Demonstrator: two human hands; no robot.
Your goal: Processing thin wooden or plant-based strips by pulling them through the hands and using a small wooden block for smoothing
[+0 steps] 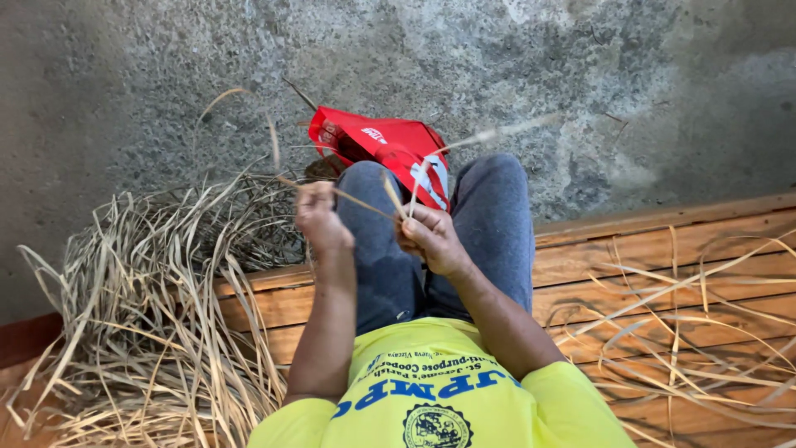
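I look down at my lap, grey trousers and a yellow shirt. My left hand (319, 217) pinches one end of thin dry straw strips (365, 203) above my knees. My right hand (429, 236) grips the other end, and several strip ends (464, 143) stick up and to the right from its fingers. The strips stretch tight between the two hands, a short gap apart. Behind my knees a red plastic bag (390, 149) lies on the concrete floor.
A big heap of dry straw strips (141, 290) lies at my left, spilling over the wooden bench (647, 241) I sit on. More loose strips (688, 332) are scattered on the bench at my right. Grey concrete floor (580, 75) lies beyond.
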